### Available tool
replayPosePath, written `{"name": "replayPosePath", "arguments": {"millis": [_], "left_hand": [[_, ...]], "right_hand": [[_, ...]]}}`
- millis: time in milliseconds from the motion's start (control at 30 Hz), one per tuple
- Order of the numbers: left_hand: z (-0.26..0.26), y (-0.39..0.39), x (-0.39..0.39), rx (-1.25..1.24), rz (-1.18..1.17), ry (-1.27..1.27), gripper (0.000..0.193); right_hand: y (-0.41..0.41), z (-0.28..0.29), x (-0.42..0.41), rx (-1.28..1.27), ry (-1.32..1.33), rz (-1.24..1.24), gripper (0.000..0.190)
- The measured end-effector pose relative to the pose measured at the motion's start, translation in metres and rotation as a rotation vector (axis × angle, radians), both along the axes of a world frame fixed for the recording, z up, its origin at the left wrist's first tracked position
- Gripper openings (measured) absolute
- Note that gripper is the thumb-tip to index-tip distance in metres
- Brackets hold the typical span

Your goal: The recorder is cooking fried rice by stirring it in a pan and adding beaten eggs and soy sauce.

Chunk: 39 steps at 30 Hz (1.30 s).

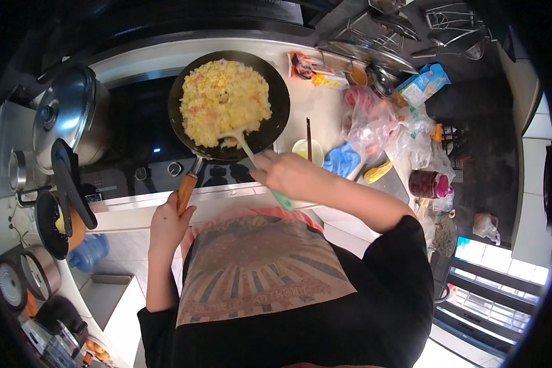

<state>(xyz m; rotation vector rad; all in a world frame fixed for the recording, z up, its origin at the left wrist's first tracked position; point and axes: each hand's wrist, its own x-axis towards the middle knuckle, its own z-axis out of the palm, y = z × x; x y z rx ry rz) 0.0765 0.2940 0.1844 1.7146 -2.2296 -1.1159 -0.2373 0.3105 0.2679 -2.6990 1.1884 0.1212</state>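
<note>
A dark wok (278, 110) stands on the black cooktop (133, 110), filled with fried rice (225, 99) mixed with egg and pink bits. My left hand (171, 223) grips the wok's wooden handle (187, 193) near its end. In my right hand (280, 172) is a spatula (244, 145) with a pale green handle; its head lies in the rice at the wok's near side. Right of the wok, a small white bowl (318, 158) with yellowish residue has dark chopsticks (308, 133) resting in it.
A large lidded steel pot (80, 115) stands left of the wok. Further left is a smaller black pan (48, 230). On the right counter lie a blue cloth (342, 159), plastic bags (372, 119), a yellow item (377, 172) and a jar with a pink lid (428, 184).
</note>
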Motion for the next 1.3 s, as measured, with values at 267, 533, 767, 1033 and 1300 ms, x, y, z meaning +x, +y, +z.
{"name": "replayPosePath", "arguments": {"millis": [267, 533, 767, 1033, 1300], "left_hand": [[0.0, 0.0, 0.004, 0.005, -0.002, -0.029, 0.045], [0.006, -0.007, 0.012, -0.021, -0.01, -0.131, 0.045], [0.009, -0.02, 0.018, -0.039, -0.048, -0.101, 0.047], [0.009, -0.025, 0.024, -0.054, -0.085, -0.111, 0.047], [0.01, -0.025, 0.022, -0.028, -0.038, -0.118, 0.045]], "right_hand": [[-0.037, 0.005, -0.034, -0.085, -0.346, -0.281, 0.018], [-0.077, 0.054, -0.076, 0.207, -0.589, -0.993, 0.019], [-0.123, -0.049, -0.117, 0.288, -0.824, -1.197, 0.022], [-0.089, -0.069, -0.056, 0.336, -1.063, -0.746, 0.024], [-0.037, 0.014, -0.041, -0.075, -0.111, 0.044, 0.043]]}}
